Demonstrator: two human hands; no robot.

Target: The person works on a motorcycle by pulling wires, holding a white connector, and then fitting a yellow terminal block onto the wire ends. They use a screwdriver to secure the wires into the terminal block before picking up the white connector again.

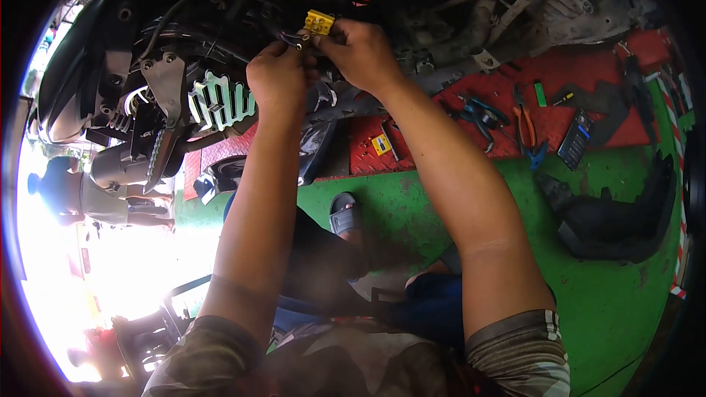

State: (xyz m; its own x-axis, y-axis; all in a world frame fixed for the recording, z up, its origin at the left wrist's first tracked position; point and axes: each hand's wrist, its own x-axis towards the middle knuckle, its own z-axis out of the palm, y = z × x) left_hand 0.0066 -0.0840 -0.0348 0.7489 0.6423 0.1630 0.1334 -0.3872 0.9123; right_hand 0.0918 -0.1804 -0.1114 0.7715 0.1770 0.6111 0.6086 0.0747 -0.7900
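Under the exposed side of a motorbike, my two hands are close together. My left hand is closed, its fingertips pinching a dark wire with small metal ring-like ends. My right hand is also closed, thumb and fingers at a small yellow block with round features on its face. The block sits just above the wire ends. Part of the wire is hidden behind my fingers.
On the red platform lie orange-handled pliers, blue-handled pliers, a phone, a green item and a small yellow box. A black plastic cover rests on the green floor. Another person stands at left.
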